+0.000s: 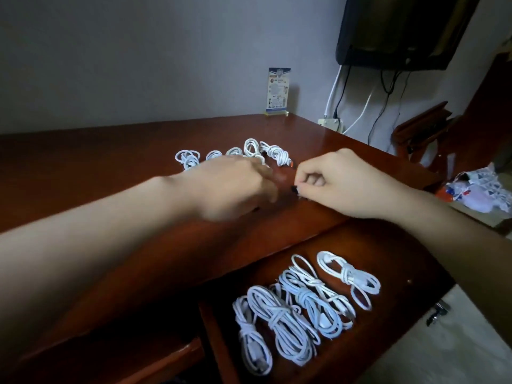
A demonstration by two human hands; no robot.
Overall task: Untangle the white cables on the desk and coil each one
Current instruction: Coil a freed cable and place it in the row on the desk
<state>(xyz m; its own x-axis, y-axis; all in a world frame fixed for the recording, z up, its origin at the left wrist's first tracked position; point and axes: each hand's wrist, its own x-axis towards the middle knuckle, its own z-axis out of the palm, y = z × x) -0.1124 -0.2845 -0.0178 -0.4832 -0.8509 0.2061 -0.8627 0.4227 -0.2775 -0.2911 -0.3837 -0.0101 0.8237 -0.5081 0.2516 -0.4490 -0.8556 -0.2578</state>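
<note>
Several white cables (250, 151) lie bundled in a row near the middle of the dark wooden desk (83, 162). My left hand (235, 187) reaches over the row and hides its near side; its fingers are blurred, so I cannot tell what they hold. Just to the right, my right hand (338, 184) is curled with thumb and finger pinched on something small and dark at the desk surface. Several more coiled white cables (302, 303) lie side by side in the open drawer (393, 250) below the desk's front edge.
A small upright sign card (278, 91) stands at the back of the desk by the wall. A dark screen (401, 31) hangs at upper right with wires and a socket (331, 123) below. A chair (421, 128) and plastic bags (482, 189) sit to the right.
</note>
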